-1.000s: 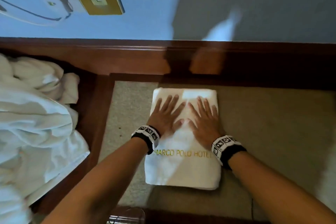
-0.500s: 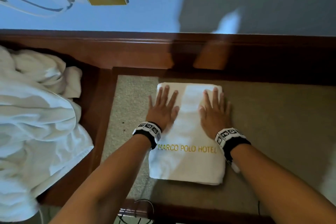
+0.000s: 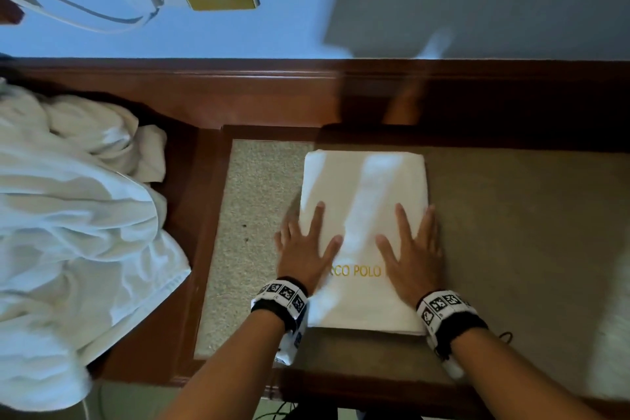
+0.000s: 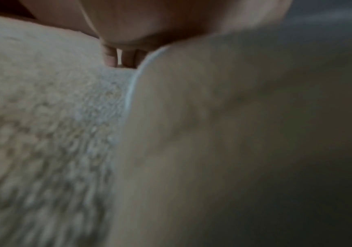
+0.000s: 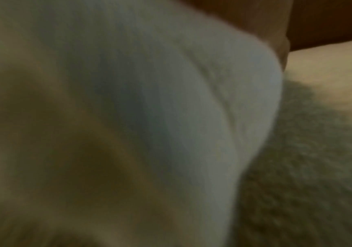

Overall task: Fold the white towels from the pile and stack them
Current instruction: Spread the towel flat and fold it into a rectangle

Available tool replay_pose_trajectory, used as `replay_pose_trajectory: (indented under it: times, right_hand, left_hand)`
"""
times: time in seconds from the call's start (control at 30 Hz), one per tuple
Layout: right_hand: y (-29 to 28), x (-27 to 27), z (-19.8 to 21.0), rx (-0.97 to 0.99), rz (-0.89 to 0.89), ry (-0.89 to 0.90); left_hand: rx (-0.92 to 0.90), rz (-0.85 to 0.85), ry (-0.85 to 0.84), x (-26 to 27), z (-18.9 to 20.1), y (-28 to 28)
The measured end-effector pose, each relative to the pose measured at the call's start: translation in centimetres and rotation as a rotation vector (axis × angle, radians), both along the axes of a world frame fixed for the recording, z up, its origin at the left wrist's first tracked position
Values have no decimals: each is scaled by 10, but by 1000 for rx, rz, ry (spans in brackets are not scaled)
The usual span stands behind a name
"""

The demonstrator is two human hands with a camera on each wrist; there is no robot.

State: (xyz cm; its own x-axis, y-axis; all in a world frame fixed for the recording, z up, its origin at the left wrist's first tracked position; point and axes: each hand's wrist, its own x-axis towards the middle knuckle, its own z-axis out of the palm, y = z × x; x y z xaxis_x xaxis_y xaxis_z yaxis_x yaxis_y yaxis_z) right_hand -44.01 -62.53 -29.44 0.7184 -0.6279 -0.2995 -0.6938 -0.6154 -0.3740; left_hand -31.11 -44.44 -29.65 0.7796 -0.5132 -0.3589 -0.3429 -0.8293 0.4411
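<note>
On the carpeted desktop (image 3: 259,215), left hand (image 3: 303,252) and right hand (image 3: 410,257), fingers flat and holding nothing, should press the folded hotel towel (image 3: 366,187) evenly outward to its side edges.

Dark wood desk (image 3: 191,215) with beige inset pad (image 3: 511,232), folded towel (image 3: 364,187) on pad, towel pile (image 3: 68,215) left

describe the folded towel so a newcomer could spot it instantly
On the beige inset mat of the wooden desk, right of the rumpled pile, lies the folded towel. The left hand and right hand rest flat on it. Unlike the pile, it is a neat rectangle with gold lettering.
</note>
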Motion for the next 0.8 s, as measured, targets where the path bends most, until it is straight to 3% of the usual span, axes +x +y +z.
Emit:
replay_pose_trajectory:
  times: [0.13, 0.27, 0.53, 0.8]
  right_hand:
    - [-8, 6, 9, 117, -171, -32]
    - [-12, 6, 16, 412, -290, -248]
    - [-19, 7, 14, 499, -307, -414]
    - [-34, -9, 52, 513, -301, -604]
  left_hand:
    - [-200, 109, 102, 14, 4, -11]
    - [-450, 240, 262, 30, 0, -18]
    - [-653, 285, 499, 35, 4, -17]
    - [-788, 314, 520, 23, 53, -29]
